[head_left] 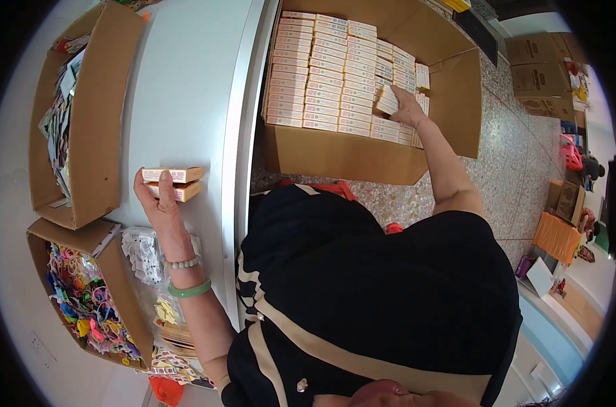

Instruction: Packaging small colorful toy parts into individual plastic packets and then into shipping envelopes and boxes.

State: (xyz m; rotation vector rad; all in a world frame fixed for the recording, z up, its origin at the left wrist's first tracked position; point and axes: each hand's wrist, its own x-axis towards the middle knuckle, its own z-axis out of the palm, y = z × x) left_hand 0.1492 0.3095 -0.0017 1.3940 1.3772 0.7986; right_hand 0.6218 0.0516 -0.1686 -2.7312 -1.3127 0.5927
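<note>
My left hand (161, 195) is above the white tabletop, closed round the left ends of two small flat cartons (183, 176). The cartons are white and yellow with print on their sides, one just beyond the other. On the right, my right hand (407, 110) reaches into a large cardboard box (348, 150) and grips similar small cartons (387, 102); how many it holds I cannot tell. Neat rows of the same small cartons (325, 74) fill much of the box, and the stacks around my right hand are lower.
On the table's far left, one open cardboard box (97, 115) holds flat packets and another (121, 298) holds colourful loops. Clear plastic bags (143, 254) with small pieces lie beside them. More cardboard boxes (538, 71) stand on the speckled floor (518, 163) at right.
</note>
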